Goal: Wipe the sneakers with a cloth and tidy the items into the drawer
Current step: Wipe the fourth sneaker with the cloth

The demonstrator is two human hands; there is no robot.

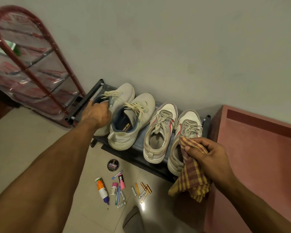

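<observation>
Left hand reaches into the collar of the leftmost sneaker on the low black rack; fingers seem curled on the collar, grip partly hidden. Right hand pinches a bunched checked cloth, hanging over the heel of the rightmost sneaker. Two more sneakers sit between the hands. Below the left forearm, on the floor: polish tin, glue bottle, batteries, small pens.

The left hand covers the heel of the far-left sneaker. The cloth hides part of the far-right sneaker. The red rack is blurred and cut off at the left edge.
</observation>
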